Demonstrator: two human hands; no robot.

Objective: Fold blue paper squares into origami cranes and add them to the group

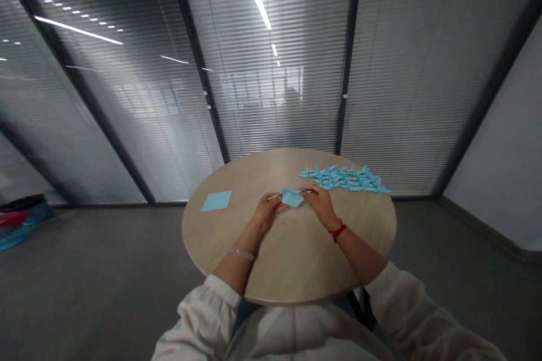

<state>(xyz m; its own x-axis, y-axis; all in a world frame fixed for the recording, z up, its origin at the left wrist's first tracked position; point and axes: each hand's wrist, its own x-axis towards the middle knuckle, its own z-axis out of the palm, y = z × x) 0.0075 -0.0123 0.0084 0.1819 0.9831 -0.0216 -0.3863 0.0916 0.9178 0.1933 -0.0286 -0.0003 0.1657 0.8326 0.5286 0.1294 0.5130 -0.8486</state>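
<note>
Both my hands meet over the middle of a round wooden table. Between them is a light blue folded paper. My left hand pinches its left edge with closed fingers. My right hand, with a red cord at the wrist, grips its right side. A flat stack of blue square sheets lies on the table to the left of my left hand. Several folded blue paper cranes are spread at the far right of the table.
Glass walls with closed blinds and dark frames stand behind the table. Grey floor surrounds it. A dark and blue bundle lies on the floor at the far left. A white wall runs along the right.
</note>
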